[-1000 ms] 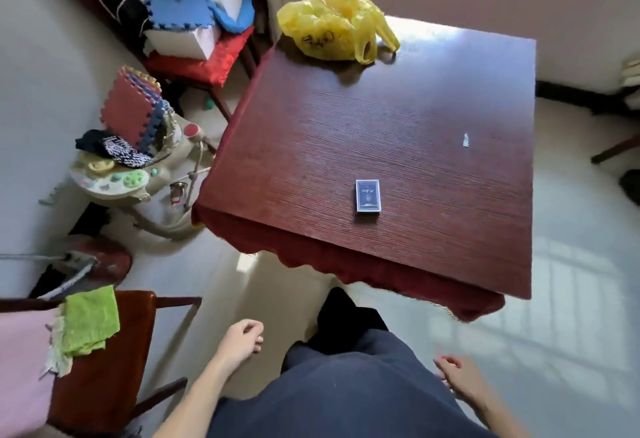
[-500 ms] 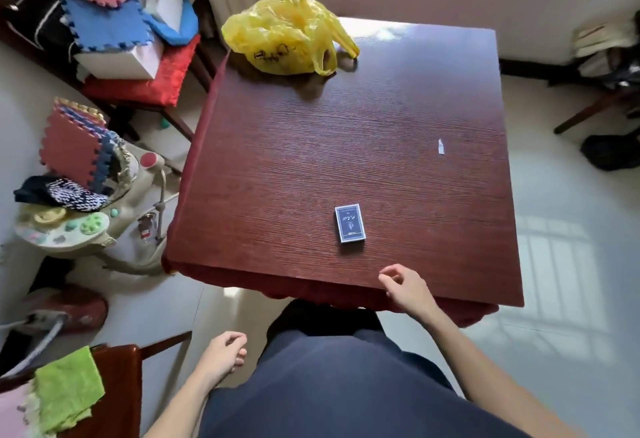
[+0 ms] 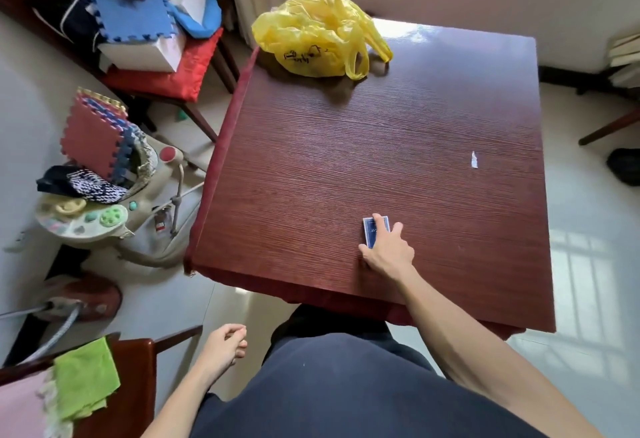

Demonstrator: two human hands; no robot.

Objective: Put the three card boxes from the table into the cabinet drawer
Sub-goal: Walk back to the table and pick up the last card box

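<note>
While the person stands close against the near edge of the desk, the left hand hangs low in the lower middle of the frame, fingers loosely curled on nothing, likely kept out of the way. Just above it in the picture the right hand lies on the desk near that edge, its fingers spread over a blue card box and the thumb against the box's left side; the grip looks about to close, but I cannot tell whether the box is clamped or only covered. The box lies flat, so I judge it will slide or lift easily.

Only this one box shows, so the other two may be stowed. The cabinet drawer is not in view. Around the hand the dark wood is bare, leaving free room to lift. Further up, right of centre, a small white scrap lies well apart. At the far edge, upper middle, a crumpled yellow plastic bag sits clear of the work.
</note>
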